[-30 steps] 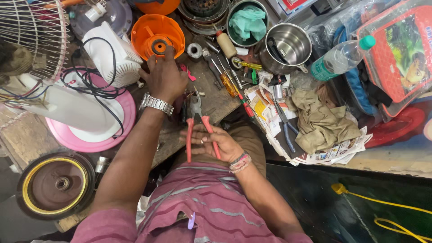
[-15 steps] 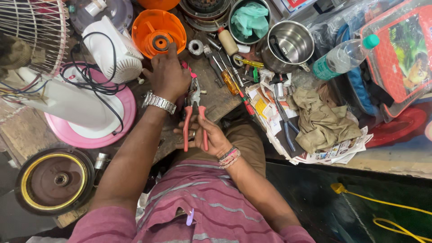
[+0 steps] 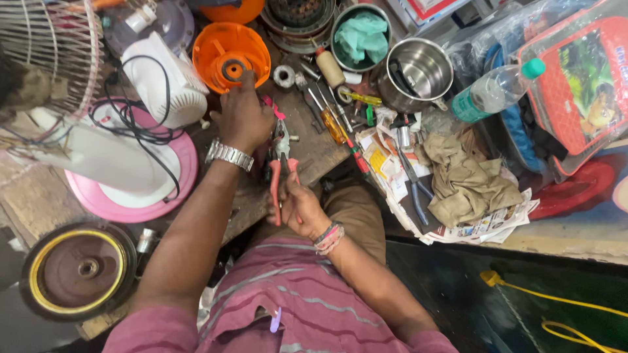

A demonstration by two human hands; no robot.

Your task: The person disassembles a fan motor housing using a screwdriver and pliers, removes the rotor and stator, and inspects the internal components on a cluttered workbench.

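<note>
My right hand [image 3: 297, 204] grips the red handles of a pair of pliers [image 3: 281, 163] over the wooden bench edge. The jaws point away from me, next to the palm of my left hand. My left hand [image 3: 243, 117], with a metal watch on the wrist, lies back-up on the bench. Its fingertips reach the rim of an orange plastic fan part [image 3: 230, 55]. A small pink piece [image 3: 272, 108] shows at that hand's right side. What lies under the palm is hidden.
A white fan body with black cord [image 3: 160, 78] sits on a pink base [image 3: 131, 196]. A wire fan guard [image 3: 49, 49] is at top left and a round motor disc [image 3: 77, 268] at bottom left. Screwdrivers [image 3: 333, 117], a steel pot [image 3: 418, 70], a bottle [image 3: 494, 91] and rags on newspaper [image 3: 464, 180] lie to the right.
My left hand has slid further away from me, up to the orange part. My right hand has carried the pliers the same way, and their jaws stay beside the left palm.
</note>
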